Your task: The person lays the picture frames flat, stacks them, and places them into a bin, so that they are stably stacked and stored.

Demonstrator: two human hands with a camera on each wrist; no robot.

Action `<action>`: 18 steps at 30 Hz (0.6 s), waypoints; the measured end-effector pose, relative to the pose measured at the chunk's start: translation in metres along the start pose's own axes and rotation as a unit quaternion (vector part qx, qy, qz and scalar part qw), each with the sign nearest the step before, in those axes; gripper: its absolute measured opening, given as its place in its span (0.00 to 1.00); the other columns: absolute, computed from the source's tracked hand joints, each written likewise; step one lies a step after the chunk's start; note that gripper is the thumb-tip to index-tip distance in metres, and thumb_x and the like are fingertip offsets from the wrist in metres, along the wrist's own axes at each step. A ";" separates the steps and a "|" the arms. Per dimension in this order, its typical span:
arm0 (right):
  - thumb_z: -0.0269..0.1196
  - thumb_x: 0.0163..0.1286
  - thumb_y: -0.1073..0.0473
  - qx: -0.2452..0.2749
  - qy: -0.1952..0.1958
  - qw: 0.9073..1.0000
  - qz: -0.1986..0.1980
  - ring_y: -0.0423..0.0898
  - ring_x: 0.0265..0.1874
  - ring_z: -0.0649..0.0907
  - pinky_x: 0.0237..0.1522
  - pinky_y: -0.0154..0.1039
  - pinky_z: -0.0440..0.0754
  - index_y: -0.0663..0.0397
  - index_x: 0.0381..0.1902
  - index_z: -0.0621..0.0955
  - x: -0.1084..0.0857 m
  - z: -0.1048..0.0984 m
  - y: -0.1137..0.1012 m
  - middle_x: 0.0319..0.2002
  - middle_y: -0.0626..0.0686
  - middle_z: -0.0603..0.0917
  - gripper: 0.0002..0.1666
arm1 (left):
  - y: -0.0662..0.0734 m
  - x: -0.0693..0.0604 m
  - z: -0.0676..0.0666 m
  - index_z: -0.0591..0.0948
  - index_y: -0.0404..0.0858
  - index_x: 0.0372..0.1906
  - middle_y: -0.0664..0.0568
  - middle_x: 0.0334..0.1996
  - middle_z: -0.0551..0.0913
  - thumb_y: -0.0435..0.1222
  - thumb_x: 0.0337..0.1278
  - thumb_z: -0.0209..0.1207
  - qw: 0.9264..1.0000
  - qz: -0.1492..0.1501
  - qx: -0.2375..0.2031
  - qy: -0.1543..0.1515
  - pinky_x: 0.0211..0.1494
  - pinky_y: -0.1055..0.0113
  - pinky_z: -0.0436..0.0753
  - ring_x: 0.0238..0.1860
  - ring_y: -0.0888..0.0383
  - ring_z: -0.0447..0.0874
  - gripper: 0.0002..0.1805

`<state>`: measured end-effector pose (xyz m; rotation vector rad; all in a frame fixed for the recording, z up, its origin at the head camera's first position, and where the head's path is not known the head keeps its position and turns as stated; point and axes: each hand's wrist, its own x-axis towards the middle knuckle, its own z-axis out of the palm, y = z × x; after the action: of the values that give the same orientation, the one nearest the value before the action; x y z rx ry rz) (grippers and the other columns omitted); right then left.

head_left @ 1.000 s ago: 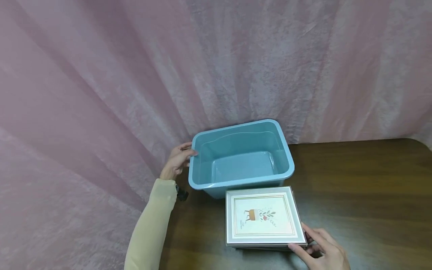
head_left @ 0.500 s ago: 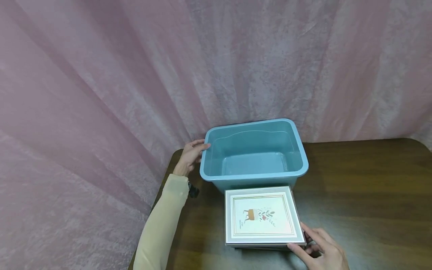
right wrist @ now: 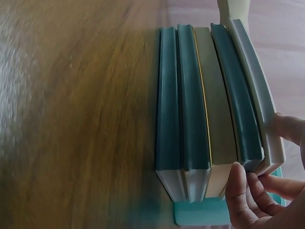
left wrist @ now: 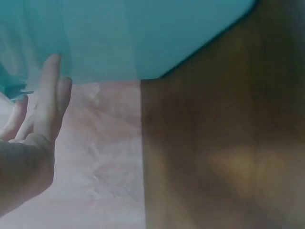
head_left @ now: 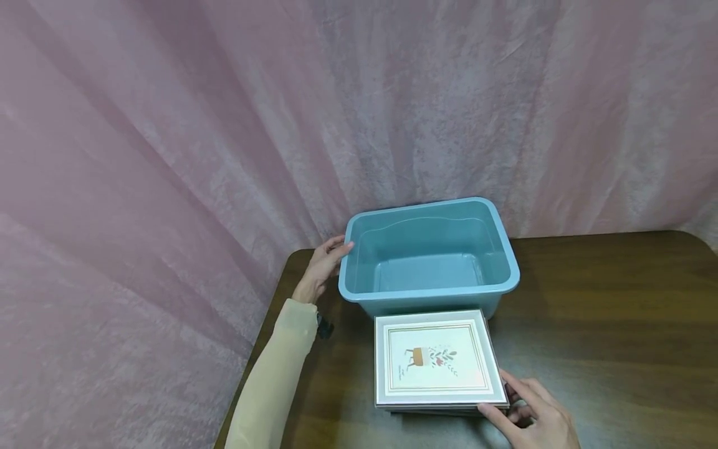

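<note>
A light blue plastic basin stands on the table near the curtain. My left hand is at its left end, thumb at the rim. In the left wrist view the fingers lie straight along the basin's outer wall. In front of the basin is a stack of flat pieces, topped by a white picture frame with a plant print. My right hand grips this frame by its near right corner. In the right wrist view several layers with dark teal and pale edges show beneath the top frame.
The brown wooden table extends to the right. Its left edge runs close beside my left forearm. A pink velvety curtain hangs along the back and left of the table.
The basin has slid to the right along the table behind the stack, my left hand moving with it. It shifts only slightly in the last half second. My right hand and the frames barely move.
</note>
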<state>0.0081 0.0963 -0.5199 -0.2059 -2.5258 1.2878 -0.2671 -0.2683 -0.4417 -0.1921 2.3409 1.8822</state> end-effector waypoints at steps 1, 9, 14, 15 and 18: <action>0.90 0.46 0.59 -0.001 0.000 1.000 -0.004 0.26 0.24 0.75 0.23 0.23 0.77 0.60 0.58 0.90 0.000 0.001 0.000 0.37 0.50 0.86 0.39 | -0.003 -0.003 -0.001 0.75 0.44 0.78 0.43 0.65 0.85 0.52 0.75 0.67 1.000 0.002 0.005 -0.006 0.53 0.63 0.91 0.51 0.58 0.91 0.34; 0.83 0.61 0.53 0.028 -0.053 0.997 0.046 0.24 0.30 0.77 0.29 0.26 0.83 0.57 0.58 0.90 0.007 -0.002 0.006 0.42 0.52 0.88 0.29 | -0.036 -0.053 -0.010 0.68 0.43 0.82 0.46 0.68 0.81 0.48 0.81 0.61 0.998 0.021 -0.052 0.001 0.66 0.54 0.86 0.60 0.58 0.85 0.34; 0.78 0.69 0.53 0.074 -0.069 0.994 0.050 0.21 0.37 0.79 0.35 0.20 0.84 0.56 0.61 0.88 0.012 -0.003 0.015 0.47 0.44 0.87 0.26 | -0.059 -0.091 -0.012 0.64 0.38 0.83 0.41 0.68 0.79 0.45 0.81 0.59 0.997 0.005 -0.082 -0.003 0.61 0.52 0.91 0.60 0.50 0.87 0.36; 0.78 0.70 0.54 0.084 -0.073 0.993 0.049 0.21 0.39 0.79 0.36 0.20 0.84 0.56 0.62 0.88 0.013 -0.004 0.017 0.48 0.42 0.86 0.26 | -0.063 -0.099 -0.012 0.63 0.37 0.83 0.38 0.69 0.78 0.46 0.80 0.60 0.998 0.000 -0.065 -0.010 0.61 0.51 0.92 0.61 0.46 0.87 0.37; 0.76 0.73 0.51 0.099 -0.118 0.986 0.069 0.18 0.42 0.79 0.40 0.21 0.85 0.53 0.69 0.84 0.019 -0.010 0.024 0.54 0.43 0.86 0.30 | -0.074 -0.124 -0.004 0.62 0.36 0.84 0.32 0.72 0.76 0.48 0.78 0.62 0.998 -0.041 -0.011 -0.038 0.63 0.48 0.91 0.66 0.37 0.84 0.41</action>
<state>-0.0069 0.1227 -0.5299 -0.1978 -2.5889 1.6989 -0.1322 -0.2860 -0.4899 -0.2131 2.2282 1.8452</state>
